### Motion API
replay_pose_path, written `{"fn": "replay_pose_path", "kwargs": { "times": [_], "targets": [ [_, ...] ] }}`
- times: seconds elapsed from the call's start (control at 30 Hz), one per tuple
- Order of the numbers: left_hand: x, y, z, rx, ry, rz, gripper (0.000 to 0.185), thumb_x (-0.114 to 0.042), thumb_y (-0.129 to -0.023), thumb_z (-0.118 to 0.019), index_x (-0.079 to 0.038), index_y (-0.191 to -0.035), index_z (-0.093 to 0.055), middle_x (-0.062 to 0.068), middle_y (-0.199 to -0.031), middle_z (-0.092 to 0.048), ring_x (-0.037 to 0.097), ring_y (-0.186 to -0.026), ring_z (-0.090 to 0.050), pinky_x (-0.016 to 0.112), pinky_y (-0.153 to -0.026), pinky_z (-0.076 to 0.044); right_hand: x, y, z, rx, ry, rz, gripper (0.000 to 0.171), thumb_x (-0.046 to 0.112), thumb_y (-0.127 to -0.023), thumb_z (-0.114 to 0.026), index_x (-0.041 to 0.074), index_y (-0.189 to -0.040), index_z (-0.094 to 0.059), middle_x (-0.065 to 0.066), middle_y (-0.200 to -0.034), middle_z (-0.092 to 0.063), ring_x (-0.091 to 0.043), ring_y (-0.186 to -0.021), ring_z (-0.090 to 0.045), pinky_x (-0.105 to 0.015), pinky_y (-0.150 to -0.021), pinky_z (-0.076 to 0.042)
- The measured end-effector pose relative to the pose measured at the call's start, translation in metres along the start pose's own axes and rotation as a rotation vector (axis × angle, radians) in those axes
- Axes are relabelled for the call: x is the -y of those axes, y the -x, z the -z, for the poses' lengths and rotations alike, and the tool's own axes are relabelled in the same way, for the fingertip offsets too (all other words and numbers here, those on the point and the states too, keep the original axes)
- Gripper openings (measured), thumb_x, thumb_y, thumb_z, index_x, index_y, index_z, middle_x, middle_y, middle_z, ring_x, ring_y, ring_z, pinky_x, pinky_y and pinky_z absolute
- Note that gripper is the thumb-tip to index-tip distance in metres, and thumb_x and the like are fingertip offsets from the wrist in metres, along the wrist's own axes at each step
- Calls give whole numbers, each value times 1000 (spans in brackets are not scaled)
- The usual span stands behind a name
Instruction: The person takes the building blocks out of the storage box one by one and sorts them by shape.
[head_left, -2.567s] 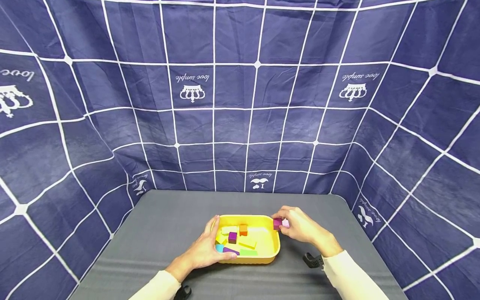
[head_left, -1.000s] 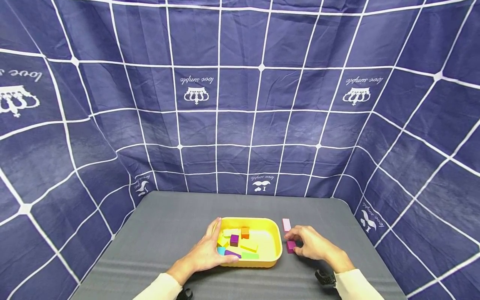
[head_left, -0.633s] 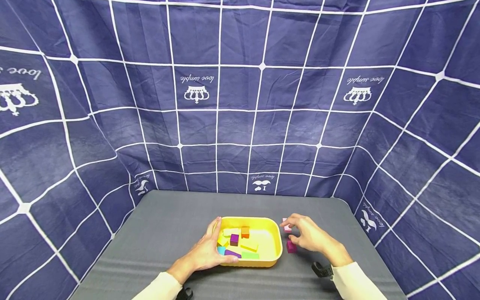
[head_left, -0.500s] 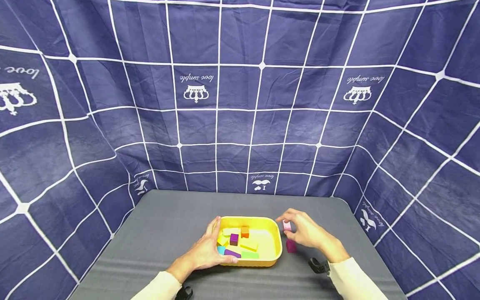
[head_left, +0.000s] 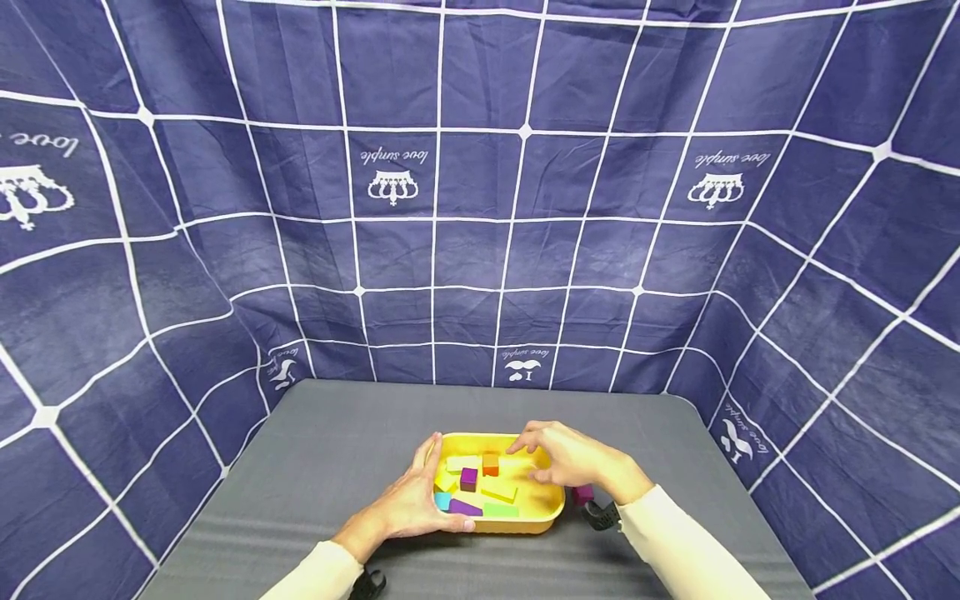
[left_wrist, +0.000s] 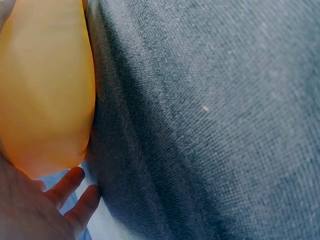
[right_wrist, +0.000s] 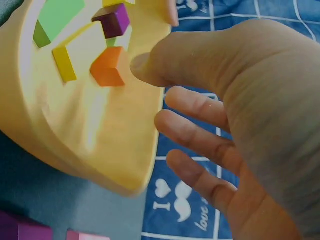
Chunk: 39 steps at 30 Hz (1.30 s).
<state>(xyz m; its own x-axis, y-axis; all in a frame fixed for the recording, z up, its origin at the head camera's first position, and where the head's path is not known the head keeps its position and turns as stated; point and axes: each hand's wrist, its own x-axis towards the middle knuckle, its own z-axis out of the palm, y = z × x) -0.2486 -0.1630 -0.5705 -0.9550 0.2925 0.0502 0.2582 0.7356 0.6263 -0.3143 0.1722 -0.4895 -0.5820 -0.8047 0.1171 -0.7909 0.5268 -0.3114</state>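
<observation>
I see the left hand (head_left: 408,504) gripping the yellow tray (head_left: 551,492) at its 8 o'clock corner, thumb curled over the near rim and fingers along the left wall; the tray sits on the grey surface (head_left: 337,450); the right hand (head_left: 570,458) hovers over the tray's 2 o'clock part, fingers spread and relaxed, holding nothing; an orange cube (head_left: 490,463) lies just at its fingertips, at 9 o'clock from them; a purple cube (head_left: 468,478) and flat yellow and green blocks lie beside it; a magenta block (head_left: 582,494) rests on the surface outside the tray at 4 o'clock.
</observation>
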Motion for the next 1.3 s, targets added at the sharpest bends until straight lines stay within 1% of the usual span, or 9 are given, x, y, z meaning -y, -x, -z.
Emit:
{"fn": "replay_pose_path", "kwargs": {
  "times": [0.13,0.27,0.4,0.47,0.53,0.7,0.93,1.1,1.3],
  "targets": [
    [0,2,-1,4,1,7,159,-74,-72,-102,-2,-186,-19,19,-194,-19,50,-156,-60,73,-122,-56,1,-11,-8,77,-15,-21,51,9,-93,-94,15,-142,-82,-5,-133,-80,-25,-118,-82,-35,-104,-66],
    [-1,2,0,6,0,9,158,-74,-73,-103,-2,-186,-19,18,-194,-19,50,-155,-61,72,-122,-56,3,-22,-15,142,6,-35,54,15,-94,-97,20,-146,-81,3,-140,-80,-19,-118,-81,-32,-102,-65],
    [0,3,1,10,4,14,157,-72,-73,-103,-3,-186,-18,19,-194,-19,50,-155,-60,72,-122,-56,7,-32,-20,201,5,-3,57,16,-93,-99,17,-147,-80,3,-147,-81,-20,-120,-81,-32,-107,-65],
    [0,3,1,13,5,16,157,-72,-73,-103,-3,-186,-18,19,-194,-19,50,-156,-60,73,-122,-56,8,-36,-22,235,3,-9,60,18,-91,-101,17,-148,-79,3,-148,-80,-19,-123,-79,-31,-110,-64],
    [0,3,1,13,4,16,158,-73,-73,-102,-3,-186,-17,19,-194,-19,50,-157,-59,73,-122,-56,10,-39,-24,271,6,-31,64,21,-88,-104,19,-148,-79,5,-148,-80,-16,-120,-78,-30,-110,-63],
    [1,4,0,11,7,18,157,-73,-74,-102,-5,-187,-17,18,-195,-18,50,-156,-59,74,-121,-56,12,-49,-31,331,33,-32,70,19,-81,-107,25,-146,-80,10,-141,-82,-12,-112,-76,-26,-108,-61],
    [1,5,-2,6,14,4,158,-75,-73,-102,-4,-186,-18,19,-195,-18,49,-156,-60,72,-122,-56,12,-59,-40,392,93,-21,70,16,-81,-107,28,-145,-80,10,-128,-83,-6,-111,-74,-21,-106,-60],
    [0,4,-2,1,13,6,158,-75,-73,-103,-4,-186,-19,19,-195,-19,49,-156,-60,72,-121,-57,14,-63,-40,405,124,-3,66,11,-83,-104,28,-142,-81,10,-121,-83,-9,-104,-72,-18,-100,-59],
    [-1,4,-2,2,10,2,158,-76,-73,-102,-3,-186,-18,18,-195,-18,49,-157,-59,73,-122,-56,13,-65,-43,387,158,18,63,8,-81,-102,28,-138,-83,11,-114,-82,-7,-97,-71,-14,-91,-56]
  ]
}}
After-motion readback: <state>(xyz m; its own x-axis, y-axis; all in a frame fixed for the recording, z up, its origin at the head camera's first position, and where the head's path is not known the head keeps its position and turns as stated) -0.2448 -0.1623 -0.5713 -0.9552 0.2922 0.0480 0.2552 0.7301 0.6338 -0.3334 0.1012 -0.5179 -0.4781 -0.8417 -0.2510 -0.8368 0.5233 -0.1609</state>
